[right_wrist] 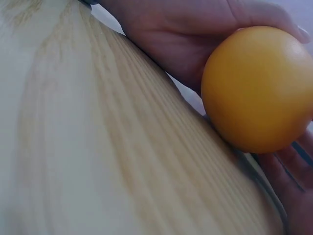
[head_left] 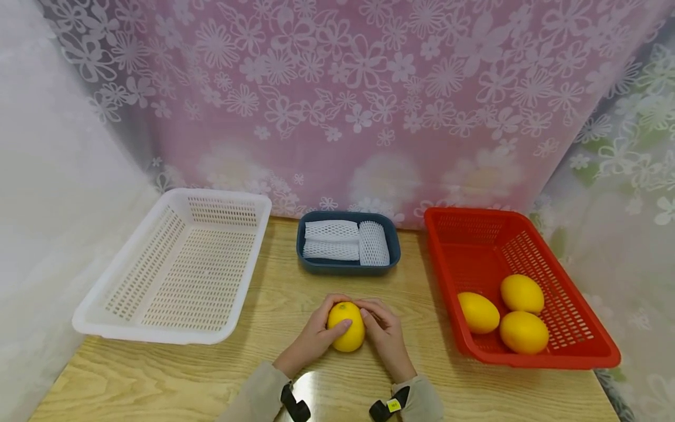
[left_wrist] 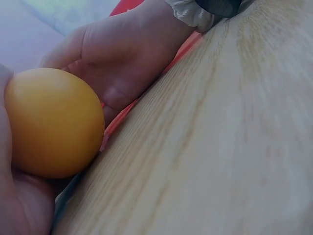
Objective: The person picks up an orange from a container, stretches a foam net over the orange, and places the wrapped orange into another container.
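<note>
A yellow oval citrus fruit stands close over the table in front of me, a small stem mark on its top. My left hand grips it, thumb across the near side and fingers around the far side. On the other side my right hand has its extended fingertips at the fruit's upper edge and its thumb at the side. In the left wrist view the fruit partly covers the right hand's fingers. The right wrist view shows the left thumb over the fruit.
A white perforated basket stands at left. At the back middle, a dark blue tray holds several white foam net sleeves. The red basket at right contains three yellow fruits. A floral curtain hangs behind the wooden table.
</note>
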Demonstrator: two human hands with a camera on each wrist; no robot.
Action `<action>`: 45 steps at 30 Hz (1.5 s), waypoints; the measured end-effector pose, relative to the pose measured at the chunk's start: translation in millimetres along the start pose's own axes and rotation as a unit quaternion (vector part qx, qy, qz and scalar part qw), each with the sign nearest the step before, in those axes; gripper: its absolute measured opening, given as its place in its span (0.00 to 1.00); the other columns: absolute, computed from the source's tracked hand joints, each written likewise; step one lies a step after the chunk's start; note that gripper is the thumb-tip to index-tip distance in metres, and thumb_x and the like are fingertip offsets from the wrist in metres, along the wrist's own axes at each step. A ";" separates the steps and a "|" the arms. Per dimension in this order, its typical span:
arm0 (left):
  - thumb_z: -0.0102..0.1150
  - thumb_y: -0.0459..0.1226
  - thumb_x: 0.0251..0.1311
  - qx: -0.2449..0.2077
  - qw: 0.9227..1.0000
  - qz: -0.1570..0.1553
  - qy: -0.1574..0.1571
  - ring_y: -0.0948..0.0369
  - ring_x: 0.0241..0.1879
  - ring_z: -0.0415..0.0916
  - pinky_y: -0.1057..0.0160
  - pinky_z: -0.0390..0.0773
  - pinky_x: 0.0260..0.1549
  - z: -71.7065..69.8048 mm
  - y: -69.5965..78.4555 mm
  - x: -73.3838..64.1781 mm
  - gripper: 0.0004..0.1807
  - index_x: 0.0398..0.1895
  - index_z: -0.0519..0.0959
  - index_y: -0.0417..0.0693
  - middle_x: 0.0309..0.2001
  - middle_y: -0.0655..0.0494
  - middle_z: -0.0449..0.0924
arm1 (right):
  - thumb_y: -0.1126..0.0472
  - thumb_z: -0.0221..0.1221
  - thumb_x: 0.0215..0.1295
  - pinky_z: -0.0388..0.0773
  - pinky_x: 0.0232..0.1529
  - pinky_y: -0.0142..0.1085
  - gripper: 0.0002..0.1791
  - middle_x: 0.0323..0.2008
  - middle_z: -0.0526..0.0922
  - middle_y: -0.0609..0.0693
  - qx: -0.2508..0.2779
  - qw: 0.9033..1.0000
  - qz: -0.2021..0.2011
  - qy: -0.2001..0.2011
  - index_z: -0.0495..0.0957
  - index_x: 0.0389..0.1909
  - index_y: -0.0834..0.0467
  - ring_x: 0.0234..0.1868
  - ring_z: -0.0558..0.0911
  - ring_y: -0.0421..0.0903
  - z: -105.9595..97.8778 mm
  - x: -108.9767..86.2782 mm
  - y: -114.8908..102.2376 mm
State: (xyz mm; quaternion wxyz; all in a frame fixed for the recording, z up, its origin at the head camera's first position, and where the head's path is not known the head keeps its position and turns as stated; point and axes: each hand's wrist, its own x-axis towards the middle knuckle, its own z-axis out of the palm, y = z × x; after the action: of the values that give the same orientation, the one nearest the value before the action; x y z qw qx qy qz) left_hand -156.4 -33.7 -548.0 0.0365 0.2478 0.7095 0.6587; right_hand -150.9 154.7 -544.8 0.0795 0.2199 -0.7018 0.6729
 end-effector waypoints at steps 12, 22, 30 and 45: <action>0.63 0.31 0.63 0.003 0.999 0.002 0.045 0.56 0.48 0.74 0.59 0.78 0.45 1.1 4.2 -0.6 0.25 0.62 0.67 0.43 0.56 0.48 0.73 | 0.75 0.67 0.56 0.71 0.63 0.39 0.39 0.64 0.66 0.62 0.041 0.993 -0.016 -0.108 0.65 0.69 0.64 0.64 0.71 0.51 -1.5 0.1 1.4; 0.76 0.34 0.50 0.003 0.999 -0.025 0.024 0.56 0.50 0.74 0.58 0.76 0.48 -1.0 25.2 -1.8 0.38 0.63 0.67 0.48 0.57 0.54 0.73 | 0.75 0.72 0.50 0.71 0.63 0.39 0.44 0.64 0.65 0.60 0.042 0.994 -0.001 -0.101 0.64 0.69 0.62 0.65 0.70 0.52 -1.1 -0.3 1.9; 0.77 0.35 0.47 -0.002 0.998 -0.056 0.005 0.59 0.50 0.74 0.59 0.75 0.50 -3.2 39.9 -1.0 0.44 0.67 0.64 0.42 0.59 0.53 0.72 | 0.74 0.73 0.49 0.71 0.63 0.38 0.43 0.63 0.65 0.61 0.039 0.995 -0.013 -0.088 0.66 0.67 0.64 0.65 0.70 0.51 -1.0 -0.5 -1.6; 0.79 0.32 0.41 0.031 0.999 -0.021 0.006 0.59 0.50 0.75 0.59 0.76 0.50 2.6 5.8 0.9 0.42 0.62 0.68 0.50 0.57 0.57 0.74 | 0.81 0.48 0.59 0.78 0.52 0.37 0.22 0.50 0.76 0.70 0.053 0.998 0.007 0.029 0.74 0.54 0.71 0.48 0.79 0.52 -1.6 1.0 -3.3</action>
State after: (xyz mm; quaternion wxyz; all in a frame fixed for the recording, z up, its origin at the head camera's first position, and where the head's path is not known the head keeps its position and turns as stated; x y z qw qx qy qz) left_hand -154.4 -30.9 -542.6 0.0384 0.2296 0.7348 0.6371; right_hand -150.7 156.2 -541.3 0.0830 0.1992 -0.6640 0.7159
